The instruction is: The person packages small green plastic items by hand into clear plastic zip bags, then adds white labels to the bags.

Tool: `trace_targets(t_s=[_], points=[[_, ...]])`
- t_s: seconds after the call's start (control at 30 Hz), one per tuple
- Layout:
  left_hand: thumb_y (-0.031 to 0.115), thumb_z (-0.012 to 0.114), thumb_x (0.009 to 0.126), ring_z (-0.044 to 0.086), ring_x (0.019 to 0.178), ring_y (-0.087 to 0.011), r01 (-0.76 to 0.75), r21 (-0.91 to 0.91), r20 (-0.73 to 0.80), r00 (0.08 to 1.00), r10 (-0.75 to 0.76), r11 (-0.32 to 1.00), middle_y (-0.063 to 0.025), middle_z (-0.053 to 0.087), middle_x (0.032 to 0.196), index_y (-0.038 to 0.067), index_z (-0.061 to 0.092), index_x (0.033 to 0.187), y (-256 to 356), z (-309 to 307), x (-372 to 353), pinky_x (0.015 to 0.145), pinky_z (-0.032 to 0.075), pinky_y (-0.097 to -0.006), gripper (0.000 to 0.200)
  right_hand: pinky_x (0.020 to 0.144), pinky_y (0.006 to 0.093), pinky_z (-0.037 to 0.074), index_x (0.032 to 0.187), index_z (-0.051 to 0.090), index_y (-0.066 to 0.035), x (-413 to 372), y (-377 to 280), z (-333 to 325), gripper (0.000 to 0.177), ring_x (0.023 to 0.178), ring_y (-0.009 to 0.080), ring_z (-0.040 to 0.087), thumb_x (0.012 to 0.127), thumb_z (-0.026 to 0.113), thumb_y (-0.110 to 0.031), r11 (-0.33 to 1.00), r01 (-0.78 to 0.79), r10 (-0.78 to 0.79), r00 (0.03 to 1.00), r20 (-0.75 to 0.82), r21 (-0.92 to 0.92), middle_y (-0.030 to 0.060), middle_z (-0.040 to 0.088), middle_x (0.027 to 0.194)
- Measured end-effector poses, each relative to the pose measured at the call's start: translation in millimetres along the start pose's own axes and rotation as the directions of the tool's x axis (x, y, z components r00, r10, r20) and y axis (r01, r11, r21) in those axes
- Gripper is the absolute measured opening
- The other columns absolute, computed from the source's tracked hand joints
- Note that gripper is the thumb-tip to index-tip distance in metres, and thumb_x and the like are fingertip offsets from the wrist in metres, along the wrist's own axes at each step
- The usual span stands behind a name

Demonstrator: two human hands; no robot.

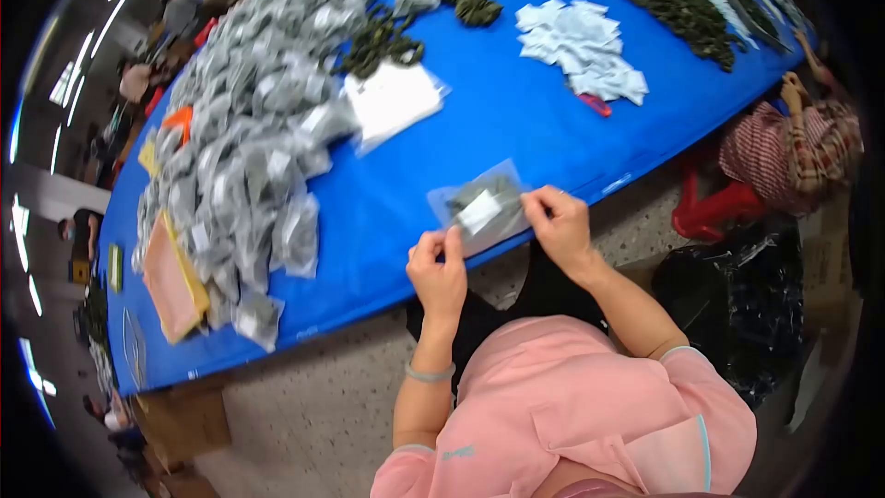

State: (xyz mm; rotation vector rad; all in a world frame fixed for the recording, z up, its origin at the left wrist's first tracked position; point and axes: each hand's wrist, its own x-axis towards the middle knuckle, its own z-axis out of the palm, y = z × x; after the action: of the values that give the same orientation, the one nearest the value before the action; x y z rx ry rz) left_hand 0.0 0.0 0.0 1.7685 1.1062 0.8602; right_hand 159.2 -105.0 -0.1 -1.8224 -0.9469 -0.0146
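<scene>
A clear plastic bag (505,219) with a dark green bundle and a white label (478,211) inside lies at the near edge of the blue table. My left hand (437,269) pinches its near left corner between thumb and fingers. At the opposite side, my right hand (560,224) grips the bag's right edge with curled fingers. Beyond the bag rests a stack of flat clear bags (395,103). Dark green coiled pieces (383,44) lie behind that stack, with another dark green coil (470,5) farther right.
Many filled grey bags (249,129) are heaped over the table's left side, beside a yellow-edged pink tray (172,281). White labels (576,41) and a red object (595,105) lie right of centre. Another person (793,148) sits at the right near a red stool (714,209).
</scene>
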Motion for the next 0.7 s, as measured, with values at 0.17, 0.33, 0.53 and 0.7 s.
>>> trace_targets(t_s=[0.17, 0.33, 0.53, 0.7], points=[[0.016, 0.069, 0.089, 0.046, 0.064, -0.0183, -0.107, -0.052, -0.002, 0.994, 0.107, 0.993, -0.0014, 0.058, 0.069, 0.006, 0.058, 0.073, -6, -5, 30, 0.072, 0.041, -0.0285, 0.022, 0.047, 0.0272, 0.035, 0.074, 0.063, -0.002, 18, 0, 25, 0.012, 0.049, 0.0152, 0.041, 0.085, 0.067, -0.005, 0.995, 0.013, -0.009, 0.999, -0.042, 0.103, 0.0032, 0.056, 0.061], [0.014, 0.070, 0.087, 0.046, 0.064, -0.0177, -0.222, 0.056, -0.030, 0.974, 0.224, 0.973, -0.0013, 0.055, 0.067, 0.007, 0.056, 0.071, -5, 0, 21, 0.075, 0.040, -0.0286, 0.022, 0.047, 0.0271, 0.034, 0.074, 0.062, -0.002, 13, 0, 17, 0.012, 0.049, 0.0147, 0.040, 0.085, 0.067, -0.004, 0.997, -0.004, 0.005, 1.000, -0.022, 0.078, 0.0026, 0.054, 0.060], [0.014, 0.070, 0.086, 0.046, 0.067, -0.0178, -0.313, 0.150, -0.015, 0.948, 0.319, 0.938, -0.0010, 0.055, 0.070, 0.007, 0.056, 0.074, -9, -3, 20, 0.080, 0.038, -0.0307, 0.020, 0.048, 0.0280, 0.035, 0.074, 0.062, -0.003, 14, 2, 16, 0.010, 0.050, 0.0155, 0.041, 0.083, 0.068, -0.003, 0.998, 0.026, -0.025, 1.000, -0.017, 0.053, 0.0022, 0.054, 0.061], [0.011, 0.068, 0.085, 0.050, 0.076, -0.0197, -0.292, 0.272, -0.003, 0.953, 0.304, 0.917, -0.0046, 0.059, 0.086, 0.006, 0.059, 0.095, -8, -6, 16, 0.086, 0.038, -0.0346, 0.014, 0.059, 0.0301, 0.043, 0.090, 0.064, -0.003, 15, -2, 15, 0.011, 0.065, 0.0189, 0.051, 0.080, 0.067, -0.001, 0.995, 0.067, -0.066, 0.998, 0.017, -0.074, 0.0053, 0.060, 0.078]])
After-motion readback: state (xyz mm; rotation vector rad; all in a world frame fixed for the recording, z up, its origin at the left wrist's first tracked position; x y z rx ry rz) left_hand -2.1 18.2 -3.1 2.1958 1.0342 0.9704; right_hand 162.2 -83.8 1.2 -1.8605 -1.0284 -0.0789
